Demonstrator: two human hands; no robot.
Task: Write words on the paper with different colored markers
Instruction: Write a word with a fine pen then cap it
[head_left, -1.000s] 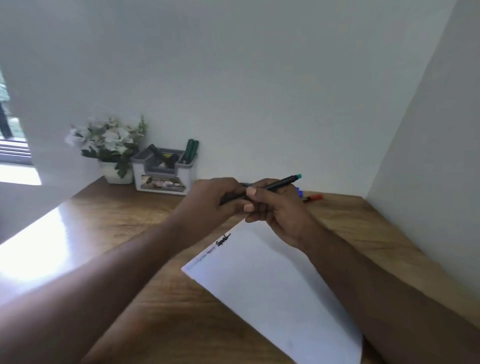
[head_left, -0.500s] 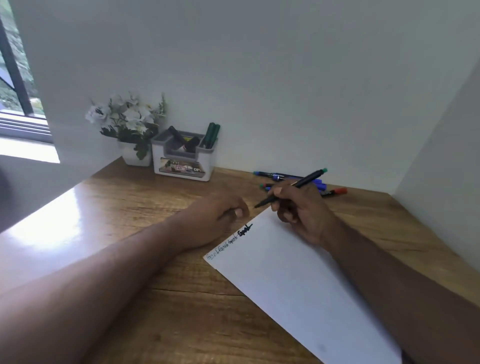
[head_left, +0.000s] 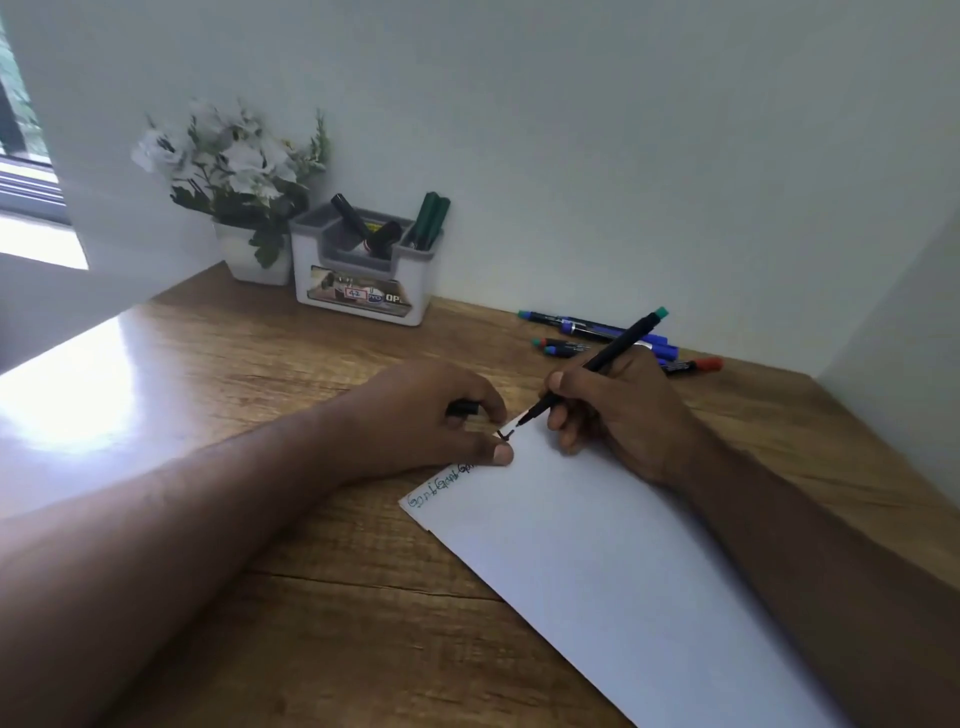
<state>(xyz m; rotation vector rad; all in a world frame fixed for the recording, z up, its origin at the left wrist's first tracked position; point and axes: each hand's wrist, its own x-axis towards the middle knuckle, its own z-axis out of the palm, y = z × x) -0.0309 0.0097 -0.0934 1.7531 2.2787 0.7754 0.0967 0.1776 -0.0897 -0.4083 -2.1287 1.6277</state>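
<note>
The right hand (head_left: 618, 410) is closed tight round a thin black marker with a green end (head_left: 597, 364). Thumb & fingers pinch it low down, tip touching the far corner of the white sheet of paper (head_left: 597, 561). The paper lies slanted on the brown wooden desk (head_left: 260, 364). The left hand (head_left: 426, 415) is curled, holding a small black cap (head_left: 462, 408); its thumb presses on the paper's edge, just beside the marker tip. Small writing (head_left: 441, 486) runs along that edge. More markers, blue & red (head_left: 613, 338), lie behind the paper by the wall.
</note>
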